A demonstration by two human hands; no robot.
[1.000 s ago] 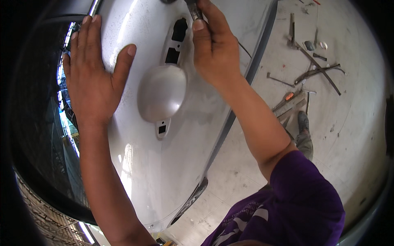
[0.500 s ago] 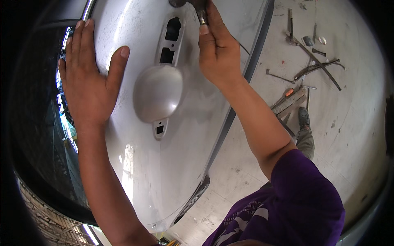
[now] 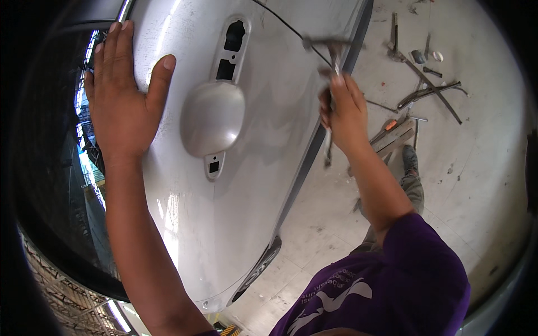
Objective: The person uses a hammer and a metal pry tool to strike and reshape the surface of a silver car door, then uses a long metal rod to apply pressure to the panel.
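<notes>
A silver car door panel stretches down the middle of the view, with a rounded handle recess and dark cut-outs above and below it. My left hand lies flat on the panel's left side beside the window glass, fingers stretched and thumb spread. Over the panel's right edge, my right hand is closed around the handle of a hammer. The hammer's head is smeared by motion and appears apart from the door.
On the pale floor at the right lie several metal bars and tools, an orange-handled tool and wooden pieces. My shoe stands close to them. A dark gap line crosses the upper panel.
My right hand has swung the hammer right and down, from near the upper cut-out to over the panel's right edge. My left hand stays on the panel; the view has shifted slightly.
</notes>
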